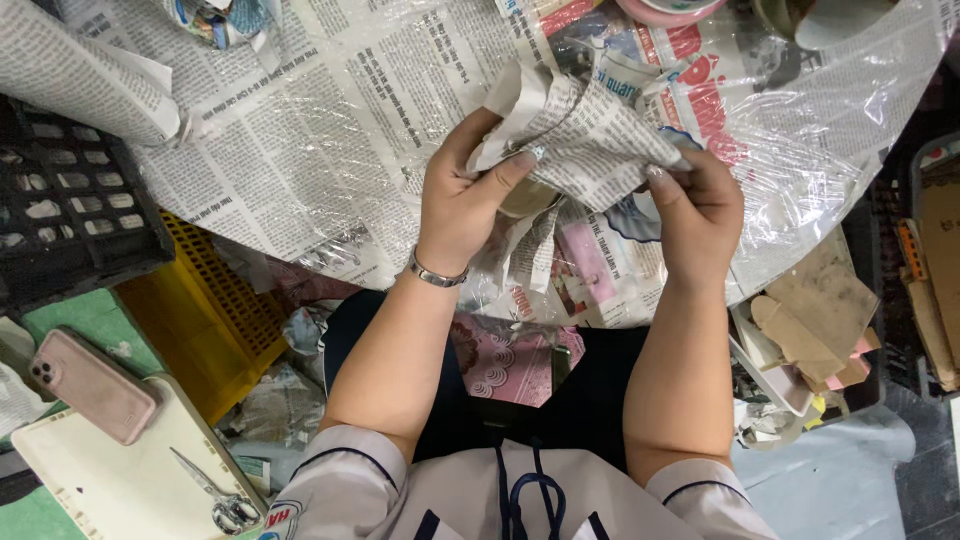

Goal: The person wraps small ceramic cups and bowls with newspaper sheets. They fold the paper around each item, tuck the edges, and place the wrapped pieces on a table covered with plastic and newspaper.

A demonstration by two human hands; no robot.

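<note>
Between both sets of fingers, a crumpled sheet of newspaper [585,135] is wrapped around a rounded object [527,197], mostly hidden; only a pale curved edge peeks out just below the left thumb, and its kind cannot be told. Left hand [462,200] pinches the paper's left folds, thumb pressed across the front. Right hand [698,210] grips the right edge, fingertips curled under the paper and out of sight. Grey printed columns cover the creased sheet, which is held above a newspaper-covered table [300,150] under clear plastic.
</note>
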